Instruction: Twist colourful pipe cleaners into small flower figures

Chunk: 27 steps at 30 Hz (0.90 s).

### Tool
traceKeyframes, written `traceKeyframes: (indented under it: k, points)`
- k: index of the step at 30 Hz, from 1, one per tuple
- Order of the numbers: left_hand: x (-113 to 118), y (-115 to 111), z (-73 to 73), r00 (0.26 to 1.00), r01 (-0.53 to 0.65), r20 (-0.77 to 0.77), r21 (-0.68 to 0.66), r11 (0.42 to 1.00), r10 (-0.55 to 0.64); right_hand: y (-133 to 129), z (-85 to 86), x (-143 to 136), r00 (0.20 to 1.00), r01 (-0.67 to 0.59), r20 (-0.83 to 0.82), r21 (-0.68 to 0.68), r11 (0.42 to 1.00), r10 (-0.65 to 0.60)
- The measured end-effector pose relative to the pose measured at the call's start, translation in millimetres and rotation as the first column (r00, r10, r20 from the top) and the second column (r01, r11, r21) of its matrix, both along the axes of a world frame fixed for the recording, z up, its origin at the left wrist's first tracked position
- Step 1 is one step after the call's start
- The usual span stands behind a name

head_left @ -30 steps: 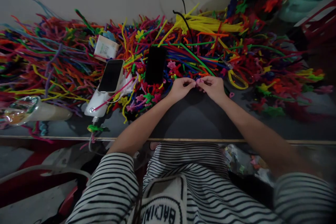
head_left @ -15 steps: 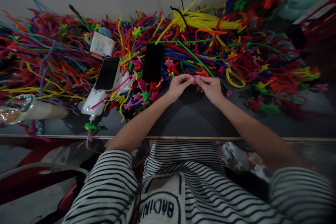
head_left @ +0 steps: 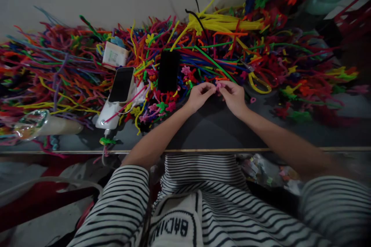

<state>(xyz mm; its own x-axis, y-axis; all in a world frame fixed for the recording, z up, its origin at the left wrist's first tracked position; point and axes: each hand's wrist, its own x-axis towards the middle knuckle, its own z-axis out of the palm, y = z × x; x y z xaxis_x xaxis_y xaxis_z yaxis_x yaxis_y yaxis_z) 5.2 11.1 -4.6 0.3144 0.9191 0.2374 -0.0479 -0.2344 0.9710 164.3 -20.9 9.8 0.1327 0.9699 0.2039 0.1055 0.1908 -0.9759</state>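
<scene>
Both hands meet over the dark table (head_left: 211,133), pinching a small pink pipe cleaner piece (head_left: 218,85) between them. My left hand (head_left: 200,95) is closed with thumb and forefinger at the piece's left side. My right hand (head_left: 232,96) grips it from the right, also closed. Fingertips hide most of the piece, so its full shape cannot be made out. A small pink loop (head_left: 253,100) lies just right of my right hand. Beyond it rest scissors with yellow and red handles (head_left: 260,84). Behind my hands, pink pipe cleaner flowers (head_left: 186,70) lie in the pile.
A heap of coloured pipe cleaners (head_left: 78,69) runs along the wall. Among it lie a black phone (head_left: 168,71), another phone (head_left: 121,85) on a white power bank (head_left: 107,115), and a white box (head_left: 115,55). A lidded plastic cup (head_left: 62,125) lies at left, near the table's front edge.
The whole view has shifted slightly, with items at left now further right. Both hands keep their pinch on the pink piece, with only slight finger movement.
</scene>
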Motion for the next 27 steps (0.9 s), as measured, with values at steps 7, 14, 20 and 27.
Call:
traceKeyframes:
  k: [7,14,20,27]
  points:
    - [-0.7,-1.0,0.9,0.997,-0.050,-0.065,-0.007,0.999,0.049,2.6,-3.4,2.6,0.999,-0.027,0.026,-0.064,0.998,0.028]
    - [-2.1,-12.0,12.6,0.944,-0.222,-0.187,0.253,0.942,0.272,2.5,2.7,7.7,0.990,-0.015,0.141,0.020,1.000,0.012]
    - [-6.2,-14.7,13.1,0.897,-0.192,-0.274,0.463,0.865,0.347,-2.0,4.2,5.2,0.964,-0.044,0.264,0.061,0.997,0.026]
    - [-12.2,-14.0,17.9,0.879,-0.176,-0.318,0.477,0.861,0.356,1.0,8.2,4.6,0.955,-0.065,0.293,0.086,0.994,0.037]
